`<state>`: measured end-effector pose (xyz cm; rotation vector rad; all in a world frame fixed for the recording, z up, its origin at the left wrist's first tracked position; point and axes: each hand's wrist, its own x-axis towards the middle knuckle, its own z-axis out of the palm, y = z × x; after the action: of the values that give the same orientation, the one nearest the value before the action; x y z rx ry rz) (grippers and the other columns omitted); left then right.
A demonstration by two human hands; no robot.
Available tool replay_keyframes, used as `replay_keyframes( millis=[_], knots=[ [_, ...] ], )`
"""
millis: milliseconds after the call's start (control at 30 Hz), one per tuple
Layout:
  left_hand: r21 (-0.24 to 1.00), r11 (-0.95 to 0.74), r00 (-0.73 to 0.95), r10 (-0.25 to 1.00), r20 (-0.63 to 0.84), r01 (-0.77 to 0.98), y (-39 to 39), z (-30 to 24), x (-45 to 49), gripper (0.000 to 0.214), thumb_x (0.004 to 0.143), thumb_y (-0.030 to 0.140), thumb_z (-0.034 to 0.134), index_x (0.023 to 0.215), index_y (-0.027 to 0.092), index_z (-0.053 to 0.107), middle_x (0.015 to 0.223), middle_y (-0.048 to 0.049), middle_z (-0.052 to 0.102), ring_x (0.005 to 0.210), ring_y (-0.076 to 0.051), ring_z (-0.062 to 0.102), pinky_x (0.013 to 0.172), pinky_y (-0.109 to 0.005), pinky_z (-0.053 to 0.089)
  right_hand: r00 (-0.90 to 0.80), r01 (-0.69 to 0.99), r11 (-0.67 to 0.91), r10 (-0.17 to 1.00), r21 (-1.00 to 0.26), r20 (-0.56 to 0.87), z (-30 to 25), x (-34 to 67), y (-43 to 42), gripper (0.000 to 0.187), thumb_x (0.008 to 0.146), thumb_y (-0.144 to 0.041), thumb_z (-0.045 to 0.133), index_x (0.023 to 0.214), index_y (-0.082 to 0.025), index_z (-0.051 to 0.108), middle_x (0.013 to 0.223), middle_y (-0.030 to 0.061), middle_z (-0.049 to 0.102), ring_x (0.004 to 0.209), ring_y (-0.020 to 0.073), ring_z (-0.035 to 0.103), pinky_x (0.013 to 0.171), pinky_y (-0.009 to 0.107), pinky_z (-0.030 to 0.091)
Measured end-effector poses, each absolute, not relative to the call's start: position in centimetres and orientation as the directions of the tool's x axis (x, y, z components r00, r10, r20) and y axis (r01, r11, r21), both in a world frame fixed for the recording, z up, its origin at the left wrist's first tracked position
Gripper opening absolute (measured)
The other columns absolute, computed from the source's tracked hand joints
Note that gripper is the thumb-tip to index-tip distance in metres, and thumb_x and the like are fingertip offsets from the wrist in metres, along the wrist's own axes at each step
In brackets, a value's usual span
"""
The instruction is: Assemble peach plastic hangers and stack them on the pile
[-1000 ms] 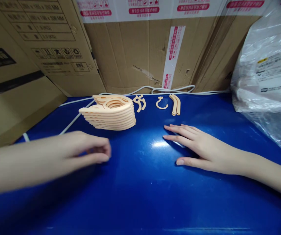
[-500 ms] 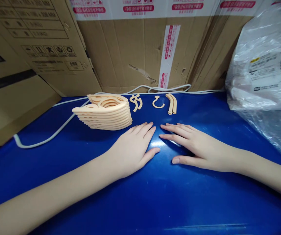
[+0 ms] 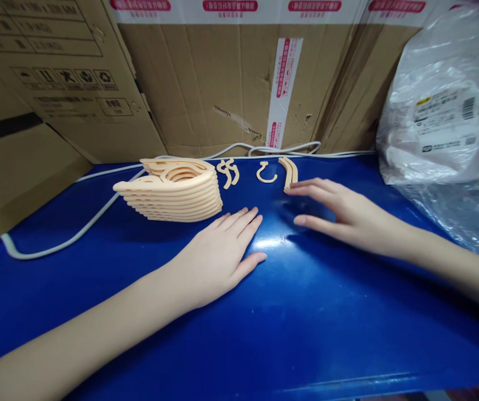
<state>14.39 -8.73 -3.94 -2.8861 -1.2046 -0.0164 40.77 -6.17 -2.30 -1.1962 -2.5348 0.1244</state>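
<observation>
My left hand (image 3: 218, 253) lies flat on the blue tabletop (image 3: 248, 340), fingers stretched out, holding nothing. My right hand (image 3: 335, 211) is raised over the table with thumb and fingers apart. Its fingertips are at the near end of two curved cream plastic arms (image 3: 288, 171); whether they touch cannot be told. Left of those lies a cream plastic hook (image 3: 267, 174). Farther left are small curved cream pieces (image 3: 228, 172). Beyond my left hand stands a stack of several cream plastic hangers (image 3: 172, 192).
Cardboard boxes (image 3: 206, 72) wall off the back and left of the table. A white cable (image 3: 84, 236) runs along the left side and back edge. At the right sits a clear plastic bag with a labelled white package (image 3: 444, 122), its loose film spreading over the table.
My right hand has lifted off the table and moved forward to the curved arms. My left hand stays flat in place. The view has shifted slightly.
</observation>
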Motion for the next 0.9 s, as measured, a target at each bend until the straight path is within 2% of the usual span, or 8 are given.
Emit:
replay_keyframes(
  millis=[133,233,300,400,667,833,900],
  knots=[
    [-0.001,-0.700,0.700,0.714,0.011,0.715,-8.8,-4.0,14.3,0.064,0.101,0.051,0.028,0.150,0.010,0.031,0.158,-0.0107,0.027,0.145,-0.027,0.028,0.118,-0.048,0.029,-0.472,0.806,0.535,0.839,-0.255,0.269,-1.2,40.9,-3.0,0.046,0.092,-0.052,0.048,0.120,-0.018,0.060,0.117,0.0102,0.068,0.104,0.0265,0.064,0.088,0.040,0.049],
    [0.003,-0.700,0.700,0.714,0.015,0.714,-8.9,-4.0,14.2,0.065,0.101,0.051,0.029,0.150,0.009,0.031,0.158,-0.0120,0.027,0.145,-0.027,0.029,0.118,-0.046,0.029,-0.349,0.926,0.369,0.917,-0.078,0.191,-0.8,40.2,-0.5,0.042,0.091,-0.051,0.047,0.113,-0.019,0.062,0.096,0.0094,0.072,0.086,0.0280,0.067,0.069,0.037,0.047],
    [0.005,-0.701,0.701,0.713,0.018,0.713,-8.9,-4.0,14.1,0.065,0.100,0.051,0.030,0.150,0.009,0.031,0.157,-0.0122,0.028,0.145,-0.026,0.029,0.118,-0.046,0.029,-0.234,0.972,0.231,0.959,0.037,0.159,-0.7,39.4,1.0,0.045,0.091,-0.054,0.044,0.109,-0.018,0.063,0.093,0.0118,0.071,0.083,0.0301,0.067,0.063,0.036,0.043],
    [0.007,-0.704,0.704,0.710,0.024,0.710,-9.0,-4.0,14.0,0.065,0.100,0.051,0.030,0.150,0.009,0.032,0.157,-0.0122,0.029,0.145,-0.027,0.029,0.118,-0.046,0.029,-0.117,0.992,0.110,0.986,0.063,0.119,-1.0,38.4,2.6,0.047,0.088,-0.058,0.046,0.106,-0.018,0.063,0.096,0.0129,0.071,0.087,0.0315,0.066,0.063,0.036,0.041],
    [0.009,-0.702,0.702,0.712,0.016,0.712,-9.2,-3.9,13.8,0.065,0.100,0.051,0.030,0.150,0.010,0.031,0.158,-0.0112,0.028,0.146,-0.025,0.027,0.119,-0.044,0.028,-0.038,0.998,0.035,0.996,0.043,0.083,-0.9,38.8,3.8,0.046,0.081,-0.048,0.059,0.115,-0.017,0.062,0.101,0.0126,0.071,0.089,0.0298,0.065,0.064,0.035,0.041],
    [0.018,-0.705,0.705,0.709,0.022,0.709,-9.2,-4.0,13.7,0.064,0.101,0.050,0.032,0.150,0.010,0.031,0.158,-0.0109,0.028,0.146,-0.026,0.028,0.119,-0.045,0.028,-0.056,0.998,0.056,0.998,0.033,-0.010,-0.6,41.6,2.1,0.028,0.078,-0.046,0.061,0.092,-0.024,0.071,0.082,0.0047,0.072,0.076,0.0244,0.065,0.057,0.032,0.039],
    [0.026,-0.707,0.706,0.707,0.030,0.707,-9.1,-4.0,13.7,0.064,0.100,0.050,0.032,0.150,0.010,0.032,0.157,-0.0113,0.029,0.145,-0.027,0.029,0.118,-0.046,0.029,-0.110,0.994,0.109,0.993,-0.008,-0.034,-0.5,42.8,1.1,0.026,0.077,-0.046,0.062,0.088,-0.026,0.072,0.083,0.0028,0.072,0.076,0.0238,0.065,0.058,0.031,0.039]
  ],
)
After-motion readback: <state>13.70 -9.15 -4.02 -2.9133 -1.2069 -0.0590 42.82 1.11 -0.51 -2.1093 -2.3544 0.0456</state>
